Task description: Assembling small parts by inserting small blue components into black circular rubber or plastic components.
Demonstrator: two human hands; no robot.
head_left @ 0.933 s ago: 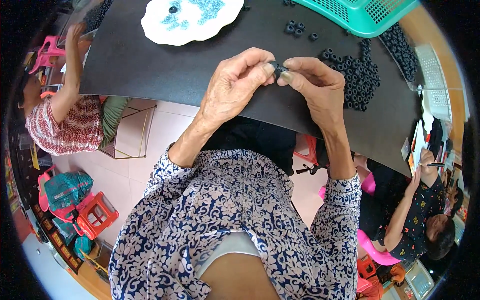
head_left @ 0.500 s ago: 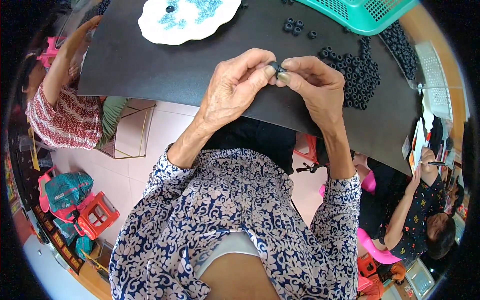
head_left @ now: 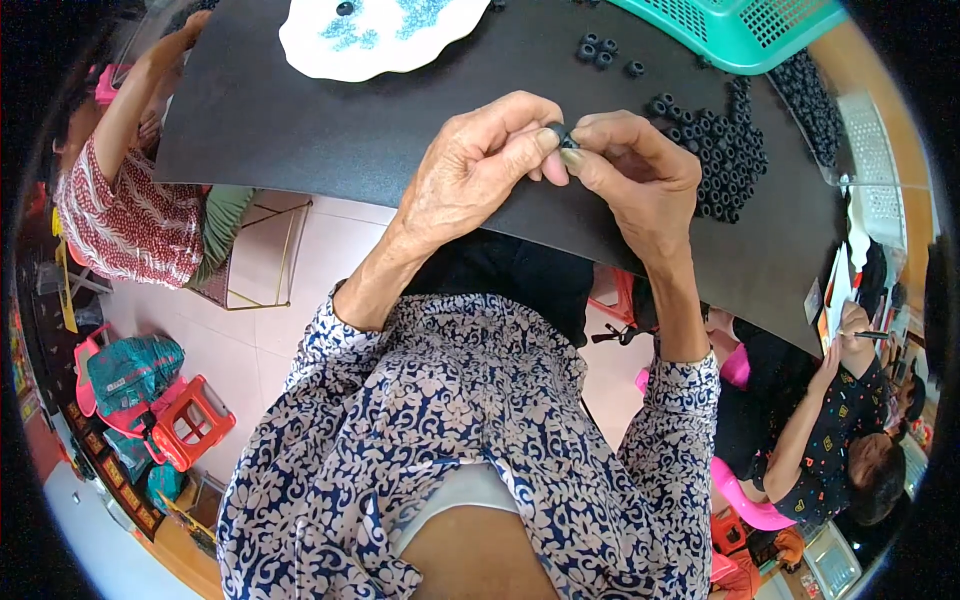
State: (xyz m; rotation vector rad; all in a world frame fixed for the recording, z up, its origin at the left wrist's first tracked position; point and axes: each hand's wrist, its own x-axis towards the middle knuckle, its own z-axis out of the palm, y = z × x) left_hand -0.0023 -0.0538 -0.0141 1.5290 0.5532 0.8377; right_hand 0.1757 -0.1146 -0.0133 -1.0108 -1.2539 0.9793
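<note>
Our left hand [head_left: 480, 165] and right hand [head_left: 635, 170] meet fingertip to fingertip above the black surface [head_left: 330, 130], both pinched narrow on 1 small black ring [head_left: 560, 133] held between them, with a pale bit showing just beside it. It looks light, stiff and easy to drop, so we judge the rim the best place to grip. Further right lies a pile of black rings [head_left: 725, 155], and beyond it a green basket [head_left: 740, 30].

The white plate [head_left: 385, 40] and green basket [head_left: 740, 30] now sit higher, closer to the picture's top edge, while the co-worker's raised arm [head_left: 150, 85] (at the far left) has shifted leftwards.
</note>
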